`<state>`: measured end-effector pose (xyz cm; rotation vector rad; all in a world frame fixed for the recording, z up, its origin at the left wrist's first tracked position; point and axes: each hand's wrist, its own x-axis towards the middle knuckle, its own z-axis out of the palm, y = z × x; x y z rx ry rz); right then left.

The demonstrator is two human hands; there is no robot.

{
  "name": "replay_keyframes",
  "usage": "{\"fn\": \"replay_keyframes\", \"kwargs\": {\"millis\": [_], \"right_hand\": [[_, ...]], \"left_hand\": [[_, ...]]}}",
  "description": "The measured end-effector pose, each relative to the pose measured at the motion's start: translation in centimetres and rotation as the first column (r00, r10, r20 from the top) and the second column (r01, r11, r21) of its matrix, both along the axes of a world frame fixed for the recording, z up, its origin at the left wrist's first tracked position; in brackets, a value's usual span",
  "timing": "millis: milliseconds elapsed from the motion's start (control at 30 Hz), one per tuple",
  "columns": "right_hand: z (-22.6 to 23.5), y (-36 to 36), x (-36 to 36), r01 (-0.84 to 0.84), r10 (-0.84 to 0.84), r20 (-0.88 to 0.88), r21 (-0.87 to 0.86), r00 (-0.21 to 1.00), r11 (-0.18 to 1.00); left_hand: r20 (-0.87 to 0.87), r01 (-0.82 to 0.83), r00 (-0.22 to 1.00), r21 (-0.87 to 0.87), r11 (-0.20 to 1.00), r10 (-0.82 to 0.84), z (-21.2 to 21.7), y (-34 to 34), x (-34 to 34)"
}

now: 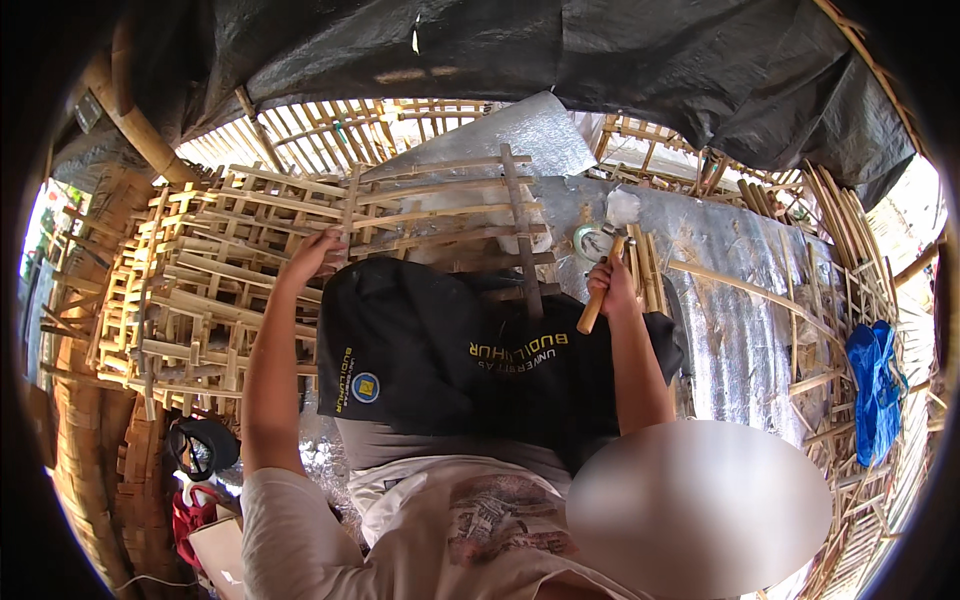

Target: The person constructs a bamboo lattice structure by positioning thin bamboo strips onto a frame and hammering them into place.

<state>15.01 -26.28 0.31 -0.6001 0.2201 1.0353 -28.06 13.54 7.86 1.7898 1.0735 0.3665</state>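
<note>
The slatted bamboo frame [521,225] lies about three o'clock from the left fingers [332,238], curled at its edge, grip unclear, and ten o'clock from the right fingers [604,277], wrapped around a wooden-handled tool [591,312]; bamboo lattice panels [212,261] sit at nine.

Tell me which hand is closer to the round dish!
Right. The right hand, holding a wooden handle, is just below the dish in the picture; the left hand is far off to its left, by the bamboo frame.
</note>
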Motion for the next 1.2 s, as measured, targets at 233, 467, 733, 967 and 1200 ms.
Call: {"fn": "replay_keyframes", "kwargs": {"millis": [233,467,733,967,1200], "right_hand": [[-0.7,-2.2,0.1,0.007,0.007,0.118,-0.118,0.993,0.993],[1.5,-2.8,-1.4,0.025,-0.009,0.142,-0.111,0.990,0.994],[3.6,-2.1,-4.7,0.018,0.300,0.606,-0.461,0.737,0.887],[3.6,2.3,-4.2,0.032,0.574,0.652,-0.674,0.496,0.738],[-0.3,4.4,-2.6,0.198,0.712,0.576,-0.814,0.401,0.546]], "left_hand": [[0.419,0.191,0.900,-0.624,0.757,0.119,3.1,-10.4,-1.7],[0.309,0.027,0.941,-0.478,0.878,0.140,5.2,-13.8,-3.7],[0.466,-0.316,0.871,0.288,0.904,0.156,2.4,-16.2,-5.9],[0.018,0.181,0.924,0.858,0.481,-0.381,8.6,-25.1,-10.4],[-0.323,0.474,0.867,0.771,0.426,-0.381,9.5,-28.0,-11.1]]}}
